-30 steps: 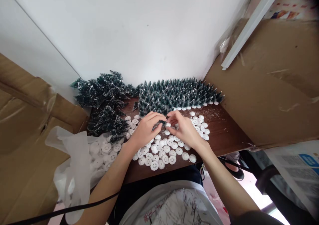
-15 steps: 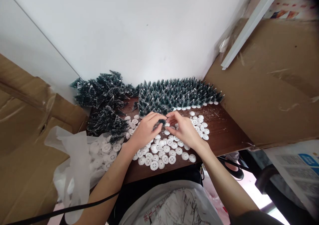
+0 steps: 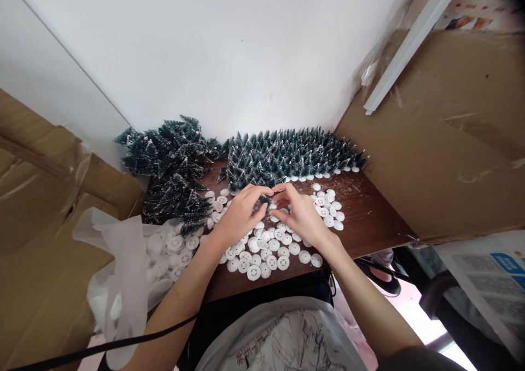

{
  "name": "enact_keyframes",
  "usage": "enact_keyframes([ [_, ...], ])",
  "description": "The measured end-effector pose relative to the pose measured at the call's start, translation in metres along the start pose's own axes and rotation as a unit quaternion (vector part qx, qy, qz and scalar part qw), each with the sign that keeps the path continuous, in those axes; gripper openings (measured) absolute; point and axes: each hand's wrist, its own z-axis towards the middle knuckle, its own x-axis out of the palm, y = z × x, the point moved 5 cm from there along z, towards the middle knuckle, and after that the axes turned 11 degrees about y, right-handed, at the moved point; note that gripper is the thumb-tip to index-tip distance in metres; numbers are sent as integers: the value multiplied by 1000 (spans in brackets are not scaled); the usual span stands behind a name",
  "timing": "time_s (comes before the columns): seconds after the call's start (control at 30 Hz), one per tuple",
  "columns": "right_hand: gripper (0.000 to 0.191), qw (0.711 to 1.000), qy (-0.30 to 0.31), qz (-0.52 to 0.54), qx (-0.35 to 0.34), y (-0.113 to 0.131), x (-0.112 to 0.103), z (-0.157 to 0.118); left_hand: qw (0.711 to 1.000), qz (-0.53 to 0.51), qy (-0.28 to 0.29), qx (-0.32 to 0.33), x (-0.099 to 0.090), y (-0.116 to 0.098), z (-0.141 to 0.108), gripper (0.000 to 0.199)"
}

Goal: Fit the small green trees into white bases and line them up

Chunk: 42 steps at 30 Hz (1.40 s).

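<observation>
Tree [image 3: 265,200], small and green, sits between both hands in the head view, above the table [image 3: 369,218]. Left hand [image 3: 244,207] pinches it between thumb and fingers. Right hand [image 3: 300,211] seems to grasp a white disc [image 3: 272,208] just beside the tree, though fingers hide part of it. Loose discs [image 3: 254,273] litter the table near the wrists. Behind, standing trees [image 3: 287,155] crowd along the wall [image 3: 246,59]; heaped trees [image 3: 164,157] lie left, near a plastic bag [image 3: 127,272].

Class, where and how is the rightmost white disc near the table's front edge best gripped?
I'd pinch the white disc by its rim, from the right: it appears to lie flat, tabletop shows there, and another disc sits close on its left.
</observation>
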Motion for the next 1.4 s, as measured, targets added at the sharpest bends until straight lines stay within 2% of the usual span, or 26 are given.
enact_keyframes([
  [0.13, 37, 1000, -6, 8, -9, -1, 2, 1, 1000, -5, 0, -11, 2, 2, 0, 31],
  [0.3, 35, 1000, -2, 8, -17, 0, 6, 1, 999, -36, -8, -27, 2, 4, -1, 51],
  [0.47, 56, 1000, 11, -6, -25, 2, 6, 0, 996, -82, -33, -4, 3, 5, -1, 69],
  [0.6, 63, 998, 17, -30, -53, 5, 7, -2, 994, -105, -32, 6, 4, 5, -1, 76],
  [0.8, 50, 994, 6, -47, -96, 7, 7, -3, 991, -126, -42, 21, 3, 6, -1, 79],
  [1.0, 57, 996, -5, -35, -83, 6, 5, -3, 991, -116, -60, 34, 2, 6, -1, 78],
  [1.27, 49, 996, -14, -39, -80, 5, 4, -3, 992, -101, -64, 43, 2, 3, -2, 73],
  [1.4, 48, 997, -28, -16, -64, 3, -1, -3, 992, -71, -88, 51, -3, -3, -1, 68],
])
